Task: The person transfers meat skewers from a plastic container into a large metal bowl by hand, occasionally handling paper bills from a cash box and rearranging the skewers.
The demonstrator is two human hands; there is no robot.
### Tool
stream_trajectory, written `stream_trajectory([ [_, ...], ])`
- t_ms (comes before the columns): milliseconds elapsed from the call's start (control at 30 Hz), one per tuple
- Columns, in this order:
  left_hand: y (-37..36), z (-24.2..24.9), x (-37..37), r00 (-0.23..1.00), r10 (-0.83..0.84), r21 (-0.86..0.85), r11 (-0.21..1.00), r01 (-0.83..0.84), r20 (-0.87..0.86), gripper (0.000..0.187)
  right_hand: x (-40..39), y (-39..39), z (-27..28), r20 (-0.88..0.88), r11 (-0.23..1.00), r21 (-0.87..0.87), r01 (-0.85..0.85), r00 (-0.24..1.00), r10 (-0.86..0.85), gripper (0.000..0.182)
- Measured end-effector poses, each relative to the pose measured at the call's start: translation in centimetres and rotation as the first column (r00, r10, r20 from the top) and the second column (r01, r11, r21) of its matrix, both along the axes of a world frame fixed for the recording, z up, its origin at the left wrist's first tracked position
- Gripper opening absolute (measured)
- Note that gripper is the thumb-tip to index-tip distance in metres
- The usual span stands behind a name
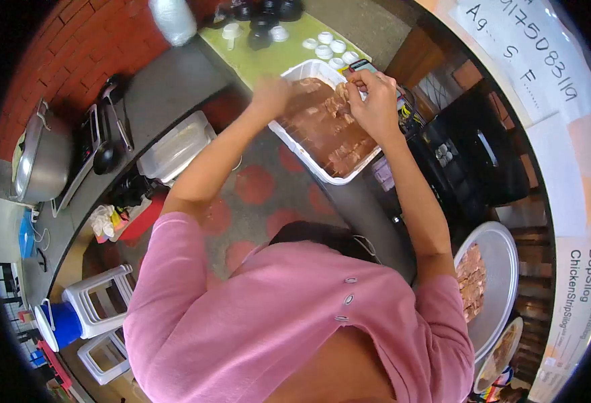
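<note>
A white rectangular tub (296, 153) holds brown sauce with pieces of meat (346, 156) lying in it. Over its far right side, my right hand (378, 107) is closed in a pinch on a piece of marinated meat (338, 103); whether a stick runs through it I cannot make out. My left hand (272, 99) is above the tub's left rim, smeared by motion, so its fingers and anything in them cannot be read.
Small white cups (324, 52) stand on a green surface (247, 60) behind the tub. A large metal basin (500, 289) of meat is at my right. On the left counter are a big pot (47, 161), a ladle (105, 158) and a clear plastic container (178, 148). White stools (101, 299) stand lower left.
</note>
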State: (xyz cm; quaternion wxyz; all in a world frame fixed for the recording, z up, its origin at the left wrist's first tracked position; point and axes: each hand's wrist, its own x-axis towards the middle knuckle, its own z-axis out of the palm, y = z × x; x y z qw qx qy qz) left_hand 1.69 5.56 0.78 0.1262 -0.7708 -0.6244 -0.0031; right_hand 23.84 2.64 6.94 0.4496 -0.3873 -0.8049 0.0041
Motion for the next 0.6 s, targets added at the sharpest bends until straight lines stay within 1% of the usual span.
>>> stream_trajectory([
  [33,0.4,-0.7,-0.4,0.998,-0.057,0.163,0.985,0.055,0.008,0.014,0.1,-0.3,-0.1,-0.001,1.000,-0.002,0.005,1.000,-0.005,0.006],
  [67,0.5,-0.4,-0.4,0.998,-0.062,0.163,0.985,0.061,0.006,0.014,0.3,-0.5,-0.1,0.003,1.000,0.000,0.006,1.000,-0.006,0.005],
  [133,0.7,0.4,-0.3,0.987,-0.162,0.374,0.915,0.154,-0.010,0.015,0.4,-0.8,0.0,0.002,1.000,0.002,0.014,1.000,-0.014,0.005],
  [167,0.6,1.1,-0.1,0.986,-0.169,0.372,0.914,0.162,-0.013,0.015,0.6,-1.0,0.1,-0.005,0.999,0.039,0.010,1.000,-0.010,0.005],
  [200,0.4,2.2,0.2,0.985,-0.163,0.384,0.914,0.133,0.048,0.015,0.7,-1.2,0.2,-0.010,0.997,0.073,0.007,1.000,-0.006,0.005],
  [233,0.0,3.1,0.5,0.981,-0.157,0.389,0.916,0.103,0.111,0.015,0.8,-1.6,0.2,-0.012,0.998,0.064,0.016,1.000,-0.015,0.005],
  [333,-1.4,6.1,0.6,0.968,-0.197,0.345,0.929,0.133,0.155,0.015,1.0,-2.7,0.1,-0.004,0.993,0.105,0.056,0.998,-0.055,0.006],
  [367,-2.1,6.8,0.8,0.960,-0.217,0.361,0.922,0.143,0.176,0.015,1.0,-2.9,-0.2,0.004,0.993,0.111,0.036,0.999,-0.036,0.006],
  [400,-2.8,7.4,1.1,0.958,-0.227,0.361,0.920,0.151,0.177,0.015,1.1,-3.1,-0.7,0.012,0.993,0.116,0.015,1.000,-0.017,0.006],
  [433,-3.5,8.0,1.4,0.956,-0.232,0.350,0.923,0.158,0.180,0.016,1.1,-2.9,-1.6,0.030,0.999,0.051,0.016,0.999,-0.017,0.006],
  [533,-4.7,7.7,2.0,0.951,-0.258,0.322,0.927,0.194,0.168,0.015,1.3,-3.3,-2.6,0.039,0.998,0.058,0.035,0.999,-0.037,0.005],
  [567,-5.0,7.8,2.1,0.956,-0.249,0.347,0.920,0.183,0.156,0.015,1.3,-3.9,-2.2,0.006,1.000,0.020,0.015,1.000,-0.015,0.004],
  [600,-5.4,7.8,2.2,0.960,-0.241,0.372,0.912,0.173,0.144,0.016,1.4,-4.2,-1.9,0.005,1.000,0.021,0.022,1.000,-0.022,0.004],
])
